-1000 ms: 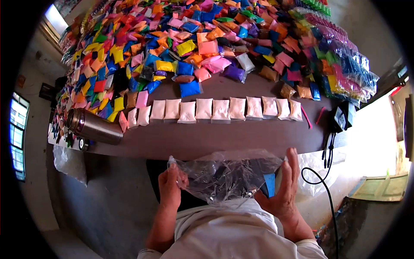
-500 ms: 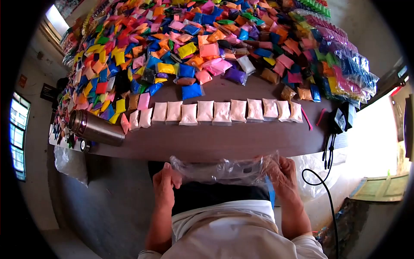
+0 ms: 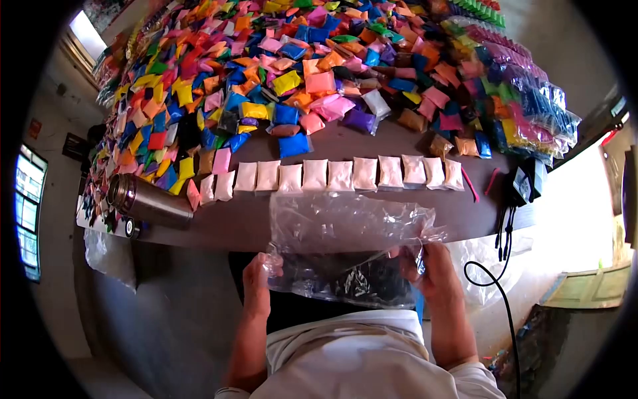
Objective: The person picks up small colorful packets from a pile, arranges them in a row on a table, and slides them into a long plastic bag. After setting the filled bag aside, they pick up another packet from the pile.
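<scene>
A large clear plastic bag (image 3: 332, 223) is spread between my hands, over the table's front edge and my lap. My left hand (image 3: 258, 276) is closed on its left side. At the other side my right hand (image 3: 433, 269) grips the bag, where the film is bunched and partly hides the fingers. Just beyond the bag's far edge, a row of pale pink packets (image 3: 314, 175) lies across the brown table (image 3: 232, 216).
Behind the row rises a heap of colourful small packets (image 3: 286, 83). A steel flask (image 3: 153, 203) lies at the left, its cap (image 3: 132, 228) nearby. Pink strips (image 3: 470, 183) and a black device (image 3: 522, 185) with a cable are at the right. Stacked filled bags (image 3: 541, 110) stand behind.
The bag has gone from a gathered, narrow band to a wide opened sheet, its far part now raised over the table edge. Both hands keep their hold and have shifted only slightly.
</scene>
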